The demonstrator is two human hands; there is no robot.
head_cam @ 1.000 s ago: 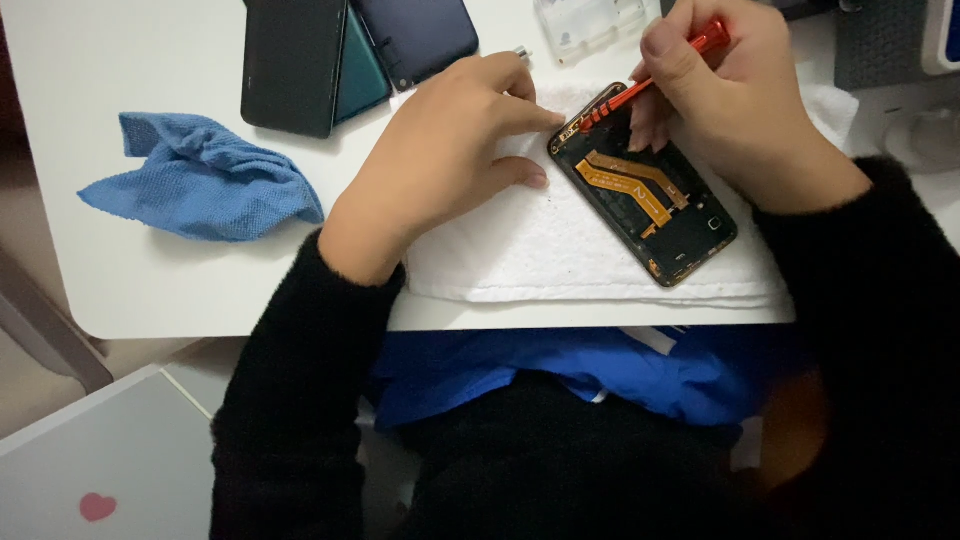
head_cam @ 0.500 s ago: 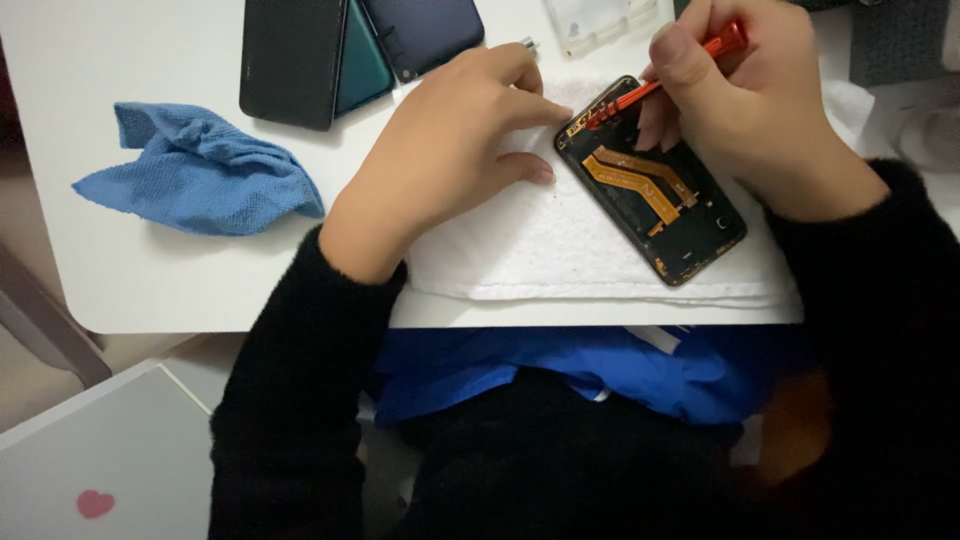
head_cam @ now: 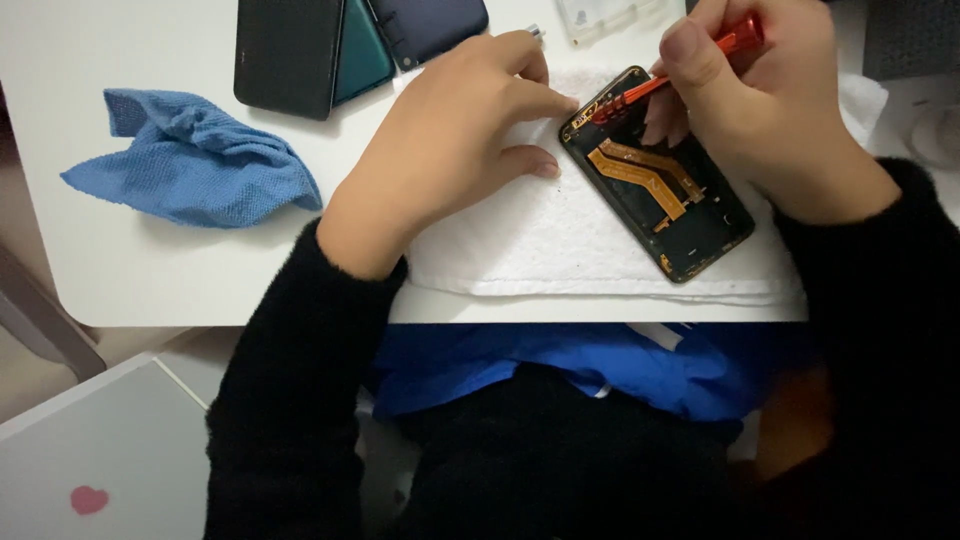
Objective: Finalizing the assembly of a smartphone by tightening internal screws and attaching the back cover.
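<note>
From the head view, the right hand [head_cam: 775,95] is gripping a red screwdriver [head_cam: 690,65], with its fingers closed tight around the handle. The tip is touching the top corner of the open phone [head_cam: 655,185]. The phone is lying on its face, tilted, on a white towel [head_cam: 520,240] near the front edge of the surface [head_cam: 150,270]. Orange flat cables are showing inside it.

The left hand [head_cam: 450,140] is pressing flat on the towel. Its fingers are spread a bit, and the fingertips are touching the phone's left edge to keep it from sliding. It is not gripping anything.

Compared with a moment ago, almost nothing is moving. The screwdriver tip is staying on the same top corner, and the left hand is staying in the same place. It looks like the person is still working on that one spot, maybe one small screw.

A crumpled blue cloth [head_cam: 195,165] is lying near the left edge. Three dark phone backs [head_cam: 290,50] are sitting by the far edge, side by side.
</note>
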